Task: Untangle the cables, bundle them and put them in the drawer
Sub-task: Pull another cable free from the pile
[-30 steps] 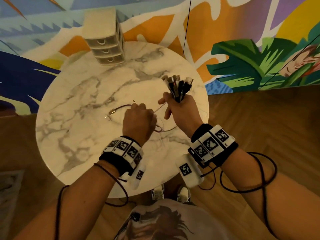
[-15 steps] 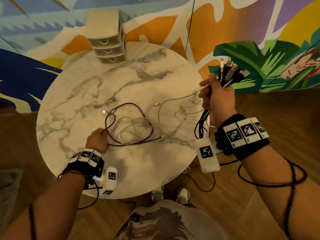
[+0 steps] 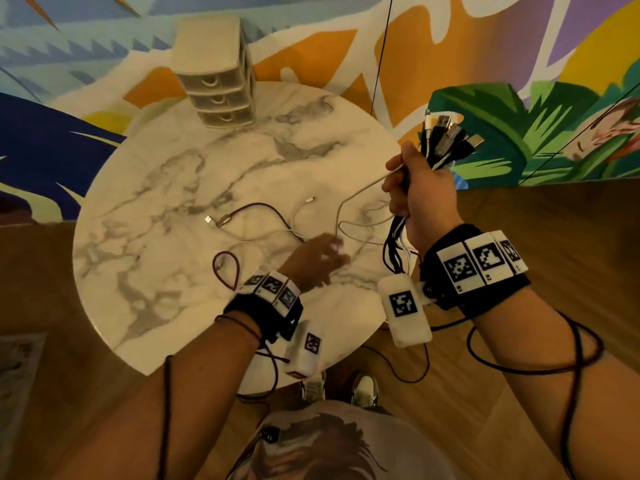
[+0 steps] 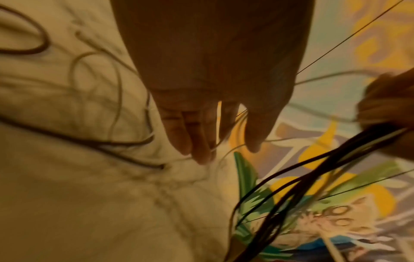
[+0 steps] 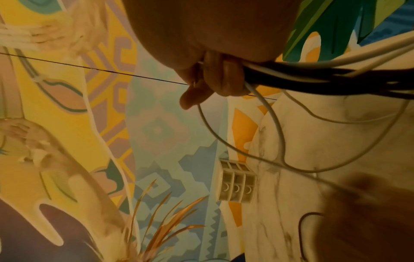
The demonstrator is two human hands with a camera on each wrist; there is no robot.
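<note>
Since half a second ago our left hand point(image 3: 313, 261) is coming in from the near-left of the desk point(image 3: 145, 216) toward the loose loops at the middle, while our right hand point(image 3: 420, 199) is staying up at the desk's right edge with its fistful of ends.

The right grip is closing round the bundle point(image 3: 446, 140): plug ends are fanning out above the fist, dark and white lengths are hanging below it, and one white cable point(image 3: 349, 199) is running taut from the fingers down to the desk. The left grip is wide, fingers straight and spread, blurred with motion, holding nothing; in the left wrist view the fingertips point(image 4: 197, 150) are hovering just over thin white strands.

We are judging the task as partway done. Several cables are gathered at one end, but the maroon cable point(image 3: 266, 211) and white loops are lying crossed on the desk to the left of the right grip, just beyond the left one. Untangling is unfinished, nothing is coiled or tied, and the drawers point(image 3: 216, 83) at the far edge, well apart from both grips, are all looking closed.

For room, bare desk is opening to the left of and beyond the left grip. The right grip is sitting at the rim, and its hanging lengths are dangling over the edge, where we think they could snag the wrist rig.
</note>
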